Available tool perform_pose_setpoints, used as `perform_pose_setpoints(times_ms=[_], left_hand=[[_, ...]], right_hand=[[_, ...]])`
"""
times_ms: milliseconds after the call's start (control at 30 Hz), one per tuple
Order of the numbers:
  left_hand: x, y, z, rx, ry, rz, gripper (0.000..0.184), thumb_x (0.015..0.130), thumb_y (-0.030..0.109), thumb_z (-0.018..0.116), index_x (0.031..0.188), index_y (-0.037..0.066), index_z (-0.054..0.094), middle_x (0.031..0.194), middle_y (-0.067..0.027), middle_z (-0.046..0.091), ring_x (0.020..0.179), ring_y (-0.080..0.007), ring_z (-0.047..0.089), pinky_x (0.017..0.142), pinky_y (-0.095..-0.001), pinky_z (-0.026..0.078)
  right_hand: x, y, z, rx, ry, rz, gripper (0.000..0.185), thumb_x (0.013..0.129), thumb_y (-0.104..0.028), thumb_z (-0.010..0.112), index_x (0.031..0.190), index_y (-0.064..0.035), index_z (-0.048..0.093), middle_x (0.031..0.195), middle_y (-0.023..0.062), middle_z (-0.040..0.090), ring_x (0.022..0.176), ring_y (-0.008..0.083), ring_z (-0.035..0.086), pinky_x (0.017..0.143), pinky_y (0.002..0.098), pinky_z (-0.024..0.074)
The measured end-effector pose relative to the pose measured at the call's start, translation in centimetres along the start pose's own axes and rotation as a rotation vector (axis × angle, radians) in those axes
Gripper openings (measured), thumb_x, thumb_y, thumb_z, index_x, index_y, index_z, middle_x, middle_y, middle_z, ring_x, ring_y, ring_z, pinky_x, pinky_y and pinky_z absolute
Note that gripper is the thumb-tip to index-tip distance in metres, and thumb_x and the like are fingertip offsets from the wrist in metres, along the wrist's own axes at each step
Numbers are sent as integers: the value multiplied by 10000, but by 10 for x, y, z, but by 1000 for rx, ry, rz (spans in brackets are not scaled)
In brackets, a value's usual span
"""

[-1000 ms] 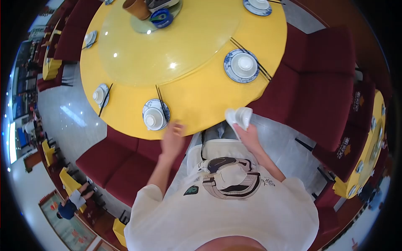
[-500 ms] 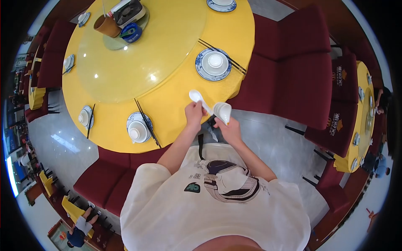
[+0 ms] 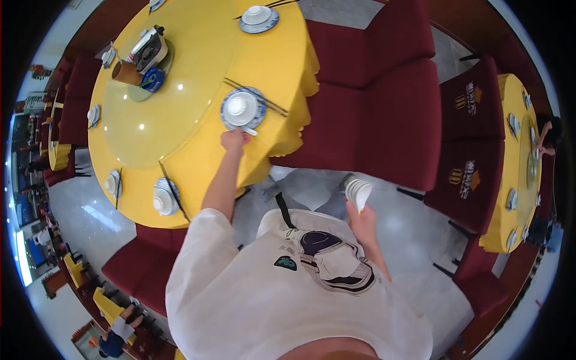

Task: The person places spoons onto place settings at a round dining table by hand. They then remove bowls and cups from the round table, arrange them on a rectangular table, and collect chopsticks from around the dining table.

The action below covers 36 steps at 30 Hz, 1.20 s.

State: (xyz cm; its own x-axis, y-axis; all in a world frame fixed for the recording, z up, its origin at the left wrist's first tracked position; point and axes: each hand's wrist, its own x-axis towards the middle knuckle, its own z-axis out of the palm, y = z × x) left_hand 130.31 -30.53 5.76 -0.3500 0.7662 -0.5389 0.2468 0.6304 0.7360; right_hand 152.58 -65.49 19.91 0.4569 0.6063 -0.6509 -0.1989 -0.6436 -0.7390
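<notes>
A white soup spoon [image 3: 249,131] slants at the near rim of a blue-and-white plate [image 3: 260,117], partly hidden by the left hand [image 3: 234,140]; several matching white spoons [image 3: 359,192] sit nested in the right hand [image 3: 362,222], apart from the table [image 3: 207,171]

You wear a loose white T-shirt [image 3: 252,294] with short, wide sleeves [image 3: 201,255]. Across its front runs a large print [image 3: 336,258] in dark purple, black and beige, with a small green-and-black patch [image 3: 285,262] beside it. A black strap [image 3: 282,210] shows at the hem; your forearms [image 3: 221,183] and fingers [image 3: 351,210] are bare.
</notes>
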Motion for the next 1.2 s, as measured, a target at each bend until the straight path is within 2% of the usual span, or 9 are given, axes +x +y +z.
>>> perform_pose_setpoints(times_ms=[133, 300, 367, 467, 567, 767, 967, 1033, 1200], left_hand=[[-14, -18, -7, 126, 137, 26, 308, 845, 224, 598, 780, -77, 581, 678, -148, 614, 514, -202, 604, 457, -310, 542], [-155, -17, 7, 186, 107, 269, 293, 900, 269, 529, 875, -20, 568, 704, -104, 618, 518, -136, 568, 465, -254, 454], [-238, 6, 36, -34, -124, 302, 322, 921, 301, 487, 841, 1, 573, 674, -68, 613, 543, -104, 548, 492, -237, 417], [-331, 27, 83, -165, -648, 258, 251, 931, 233, 510, 1067, 24, 533, 894, -78, 629, 710, -108, 588, 620, -251, 485], [-388, 27, 129, -354, -913, 277, 337, 921, 188, 527, 1200, 7, 478, 1031, -77, 587, 848, -128, 590, 715, -262, 484], [-427, 40, 215, -402, -602, 284, 236, 923, 140, 511, 1100, -13, 545, 897, -33, 615, 813, -97, 565, 729, -261, 470], [-467, 75, 270, -801, -654, 55, 234, 947, 205, 479, 966, -11, 569, 880, -76, 618, 764, -133, 579, 711, -287, 480], [-476, 81, 277, -739, -362, 15, 286, 948, 264, 480, 949, -8, 567, 871, -86, 614, 740, -163, 594, 659, -314, 489], [-467, 87, 285, -946, -79, -31, 279, 963, 279, 440, 941, 11, 516, 764, -76, 583, 680, -164, 589, 631, -312, 493]], right_hand=[[7, -12, -80, 107, -98, -214, 248, 899, -140, 533, 1087, 10, 476, 844, 38, 562, 724, 59, 497, 599, 232, 410], [12, -69, -141, 173, -255, -180, 316, 896, -96, 522, 1177, 2, 414, 759, 31, 543, 610, 61, 470, 541, 215, 410], [16, -84, -150, 249, -361, -198, 295, 893, -85, 520, 1161, -3, 428, 754, 37, 560, 552, 46, 459, 477, 197, 387], [42, -94, -152, 250, -411, -263, 269, 883, -68, 528, 1134, 2, 461, 754, 37, 572, 521, 44, 465, 445, 194, 379], [66, -107, -160, 177, -430, -290, 229, 870, -58, 546, 1088, 4, 509, 771, 33, 578, 542, 44, 482, 457, 196, 390], [124, -139, -211, 80, -638, -303, 155, 864, -69, 578, 998, 8, 569, 741, 21, 579, 555, 60, 512, 472, 210, 412], [171, -175, -269, 1, -863, -225, 177, 868, -110, 592, 991, 15, 571, 740, 44, 596, 561, 91, 559, 481, 224, 456], [175, -188, -270, 12, -896, -115, 193, 880, -111, 573, 1018, 23, 563, 780, 75, 626, 612, 127, 607, 519, 244, 498], [204, -199, -261, -40, -925, -169, 187, 893, -101, 544, 1024, 33, 551, 811, 110, 642, 644, 168, 638, 567, 271, 535]])
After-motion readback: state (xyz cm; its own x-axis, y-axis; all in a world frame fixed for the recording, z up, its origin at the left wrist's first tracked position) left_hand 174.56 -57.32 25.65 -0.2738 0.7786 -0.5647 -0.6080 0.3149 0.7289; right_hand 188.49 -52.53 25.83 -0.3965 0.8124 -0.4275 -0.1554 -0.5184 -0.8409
